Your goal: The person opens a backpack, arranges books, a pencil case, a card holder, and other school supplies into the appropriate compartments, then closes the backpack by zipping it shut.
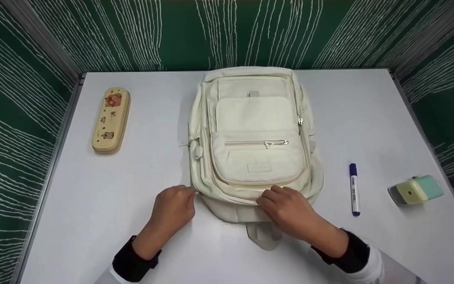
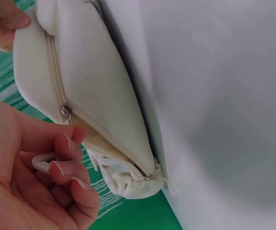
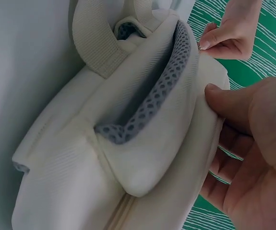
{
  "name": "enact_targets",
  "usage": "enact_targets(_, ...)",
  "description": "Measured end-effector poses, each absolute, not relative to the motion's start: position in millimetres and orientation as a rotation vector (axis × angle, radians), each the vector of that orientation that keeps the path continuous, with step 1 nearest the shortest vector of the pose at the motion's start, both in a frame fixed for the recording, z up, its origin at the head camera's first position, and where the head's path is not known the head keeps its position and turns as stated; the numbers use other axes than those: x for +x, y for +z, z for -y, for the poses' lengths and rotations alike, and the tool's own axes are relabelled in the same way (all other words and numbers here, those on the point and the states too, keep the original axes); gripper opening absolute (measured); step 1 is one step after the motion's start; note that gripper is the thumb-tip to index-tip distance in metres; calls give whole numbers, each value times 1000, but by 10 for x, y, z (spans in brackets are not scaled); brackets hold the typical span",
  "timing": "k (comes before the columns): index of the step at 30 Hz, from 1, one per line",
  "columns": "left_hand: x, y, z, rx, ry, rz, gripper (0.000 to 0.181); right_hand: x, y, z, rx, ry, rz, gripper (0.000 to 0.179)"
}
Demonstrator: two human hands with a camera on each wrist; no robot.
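A cream backpack (image 1: 259,118) lies flat on the white table, its front pocket zipper (image 1: 246,142) facing up. At its lower left corner my left hand (image 1: 173,207) pinches a zipper pull. The left wrist view shows the metal zipper slider (image 2: 66,112) just beyond the fingertips and the pull's pale triangular end (image 2: 42,164) among the curled fingers. Below that slider the zipper's two edges stand apart. My right hand (image 1: 290,211) grips the backpack's near edge, thumb on one side and fingers curled round the other, as the right wrist view shows.
A yellow pencil case (image 1: 110,120) with animal pictures lies at the left. To the right are a blue-capped marker (image 1: 354,189) and a green and yellow pencil sharpener (image 1: 416,191). Green panels with white lines (image 1: 195,35) border the table. A backpack strap (image 1: 264,236) extends toward the front.
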State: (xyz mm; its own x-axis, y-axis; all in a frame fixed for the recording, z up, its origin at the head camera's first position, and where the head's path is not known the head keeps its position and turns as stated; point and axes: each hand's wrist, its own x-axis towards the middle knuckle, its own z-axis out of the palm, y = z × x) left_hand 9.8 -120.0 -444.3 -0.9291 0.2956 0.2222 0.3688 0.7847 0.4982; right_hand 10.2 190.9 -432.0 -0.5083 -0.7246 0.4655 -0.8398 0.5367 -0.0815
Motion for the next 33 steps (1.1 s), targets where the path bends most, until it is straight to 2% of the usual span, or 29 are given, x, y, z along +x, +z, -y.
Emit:
enact_targets(14, -363, -4336, 1400, -444, -744, 3024, 26, 98, -4269, -1931, 1319, 425, 2384, 4)
enact_targets(22, -651, -4318, 1401, -453, -658, 3089, 48, 68, -4251, -1952, 1358, 418, 2360, 14)
enact_targets(29, -923, -4341, 1395, -426, -569, 3108, 41, 53, -4226, -1963, 1403, 388, 2361, 15)
enact_targets(33, -1078, -4382, 1402, -398, -557, 3105, 45, 50, -4219, -1973, 1430, 387, 2368, 16)
